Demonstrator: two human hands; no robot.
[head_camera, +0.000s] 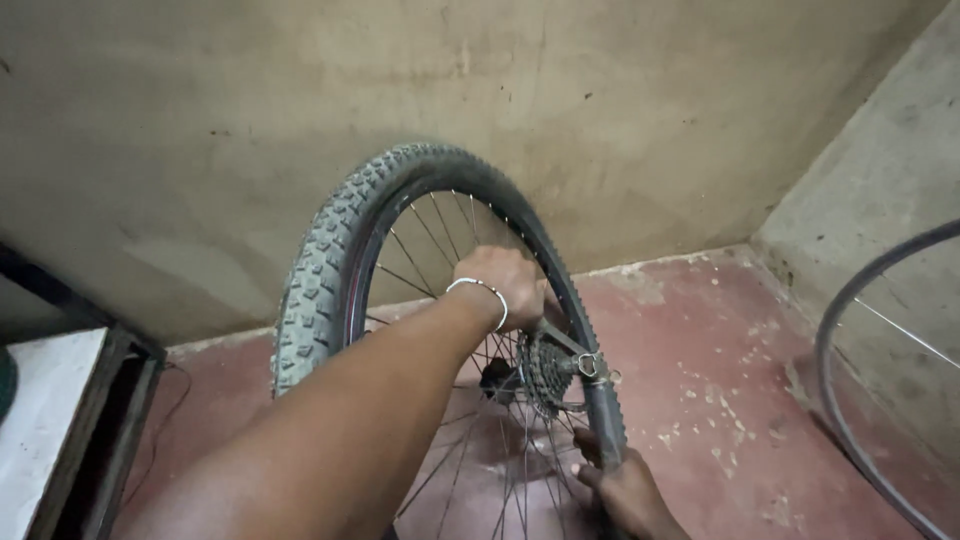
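A bicycle wheel with a knobby black tyre (320, 270) stands upright on the red floor, its sprocket cluster (548, 372) facing right. My left hand (505, 285), with a thin metal bangle on the wrist, reaches through over the spokes and closes on the tyre's right side near the rim. A dark metal bar (563, 340) runs from under that hand down to the sprockets. My right hand (620, 490) grips the tyre lower down, fingers curled round its edge. The wheel's bottom is out of view.
A bare rim with thin spokes (835, 400) leans against the right wall. A dark-framed stand with a white top (60, 420) sits at the left, a thin cable behind it. Stained concrete walls close the corner behind the wheel.
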